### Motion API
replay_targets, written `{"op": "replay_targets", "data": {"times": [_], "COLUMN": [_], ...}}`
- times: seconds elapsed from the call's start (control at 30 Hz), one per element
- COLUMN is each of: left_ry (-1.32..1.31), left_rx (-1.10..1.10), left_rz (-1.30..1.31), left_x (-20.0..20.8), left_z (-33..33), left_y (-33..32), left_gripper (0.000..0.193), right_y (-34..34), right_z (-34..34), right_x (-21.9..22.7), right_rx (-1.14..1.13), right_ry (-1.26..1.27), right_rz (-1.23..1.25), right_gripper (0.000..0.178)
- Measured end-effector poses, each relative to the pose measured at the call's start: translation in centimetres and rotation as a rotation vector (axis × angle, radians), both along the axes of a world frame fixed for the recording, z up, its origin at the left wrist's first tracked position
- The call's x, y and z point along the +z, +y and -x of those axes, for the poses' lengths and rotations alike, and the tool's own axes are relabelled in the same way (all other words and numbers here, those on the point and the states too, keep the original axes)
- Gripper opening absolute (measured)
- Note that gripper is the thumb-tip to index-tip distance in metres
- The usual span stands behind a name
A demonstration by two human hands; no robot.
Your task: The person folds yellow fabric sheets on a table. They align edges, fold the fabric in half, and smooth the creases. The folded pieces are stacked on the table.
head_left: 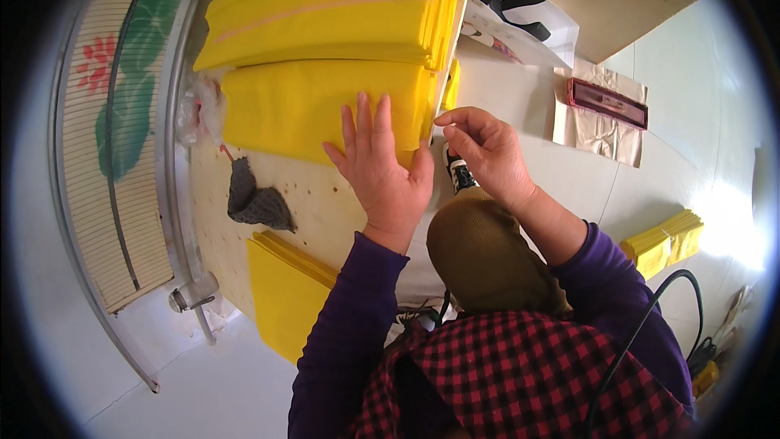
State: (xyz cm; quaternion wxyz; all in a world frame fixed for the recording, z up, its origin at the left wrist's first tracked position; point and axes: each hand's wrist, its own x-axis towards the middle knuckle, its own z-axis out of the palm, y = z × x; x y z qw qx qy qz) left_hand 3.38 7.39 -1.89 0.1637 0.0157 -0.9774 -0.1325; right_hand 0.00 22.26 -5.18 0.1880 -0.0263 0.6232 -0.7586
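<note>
A stack of folded yellow cloth-like sheets (pixel 276 106) lies on a pale wooden table. My left hand (pixel 375 167) rests flat on this stack near its right end, fingers spread. Just off the stack's right edge is my right hand (pixel 491 154), its thumb and forefinger drawn together in a pinch and the other fingers curled. Anything between those fingertips is too small to make out. Beyond lies a taller pile of yellow sheets (pixel 325 12) with a pale pink line across it.
A dark grey knitted piece (pixel 258 202) lies on the tabletop (pixel 219 244). More yellow sheets (pixel 284 301) are at the near left. On the floor at right are a red-rimmed rectangular frame (pixel 608 103) on brown paper and a yellow bundle (pixel 665 242). A black cable (pixel 642 333) loops at my right.
</note>
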Motion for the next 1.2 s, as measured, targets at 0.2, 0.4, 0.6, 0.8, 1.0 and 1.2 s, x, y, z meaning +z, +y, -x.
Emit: {"op": "replay_targets", "data": {"times": [0.2, 0.4, 0.6, 0.8, 1.0, 1.2], "left_ry": [0.031, 0.035, 0.076, 0.097, 0.074, 0.100], "left_rx": [0.013, 0.006, -0.049, -0.051, -0.015, -0.038], "left_rz": [0.013, -0.023, -0.058, 0.119, 0.243, 0.253], "left_x": [0.2, 1.0, 2.6, 3.3, 3.2, 3.4], "left_z": [0.6, 1.0, 1.9, 4.7, 5.4, 5.4], "left_y": [0.3, 0.5, 0.3, 0.2, 1.1, 0.8], "left_gripper": [0.061, 0.056, 0.045, 0.036, 0.033, 0.031], "right_y": [-0.4, -0.5, -1.2, -1.5, -1.1, -1.1], "right_z": [0.5, 0.9, 1.2, 1.3, 1.4, 1.4], "right_x": [0.1, 0.8, 0.8, 0.7, 0.5, 0.0], "right_rx": [-0.048, -0.064, -0.043, -0.057, -0.053, -0.054], "right_ry": [0.032, 0.089, 0.066, 0.034, 0.039, 0.030], "right_rz": [0.038, 0.039, 0.114, 0.105, 0.097, 0.107], "right_gripper": [0.017, 0.023, 0.026, 0.023, 0.023, 0.023]}}
